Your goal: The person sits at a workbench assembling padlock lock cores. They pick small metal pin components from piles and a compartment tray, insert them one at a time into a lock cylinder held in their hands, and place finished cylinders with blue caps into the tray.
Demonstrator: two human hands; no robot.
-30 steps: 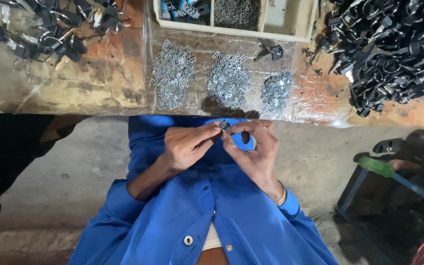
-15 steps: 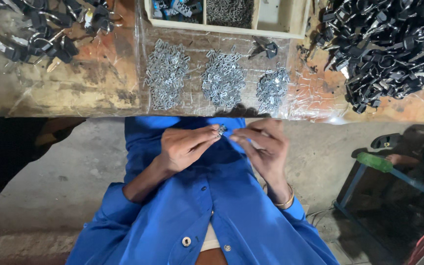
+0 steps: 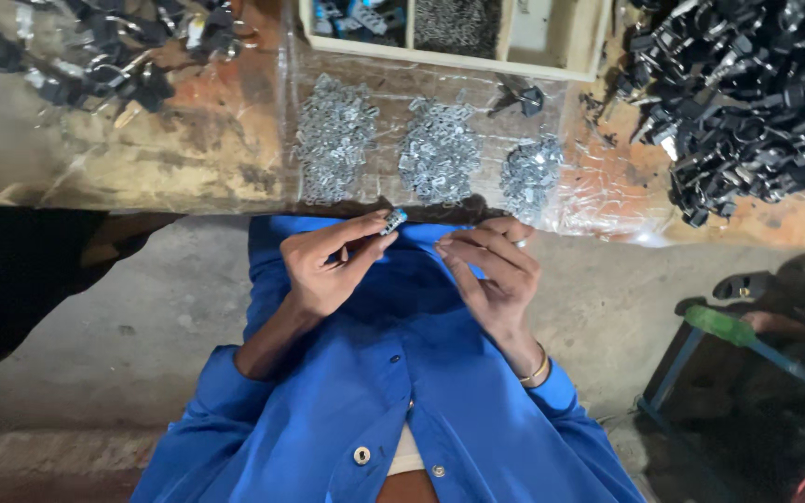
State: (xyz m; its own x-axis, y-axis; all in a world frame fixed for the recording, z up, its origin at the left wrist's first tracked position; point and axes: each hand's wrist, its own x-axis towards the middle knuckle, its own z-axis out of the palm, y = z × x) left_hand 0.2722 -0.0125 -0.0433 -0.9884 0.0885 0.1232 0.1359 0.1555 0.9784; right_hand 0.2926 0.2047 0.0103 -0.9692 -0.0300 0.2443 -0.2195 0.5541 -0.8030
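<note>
Left grip: the left hand (image 3: 328,270) pinches a small metal part (image 3: 393,220) between thumb and fingertips, held up just short of the bench edge (image 3: 188,200).
Right grip: the right hand (image 3: 491,270) has its fingers loosely curled and seems to hold nothing; whether a tiny piece sits at the fingertips I cannot tell.
Part against grip: the small metal part sticks out past the left fingertips, towards the bench edge, with only its near end gripped; it is apart from the right hand.
Risk of slipping: so shallow a pinch could probably let the part twist free and drop into the blue lap or onto the floor below the bench edge.
Risk of mixing: beyond the bench edge lie three piles of silvery pieces (image 3: 440,149) on a clear plastic sheet (image 3: 589,191); a careless reach may scatter one pile into another.
Farther off: a wooden tray (image 3: 505,61) stands behind the piles, and a heap of black parts (image 3: 747,93) lies along the bench to the right.
</note>
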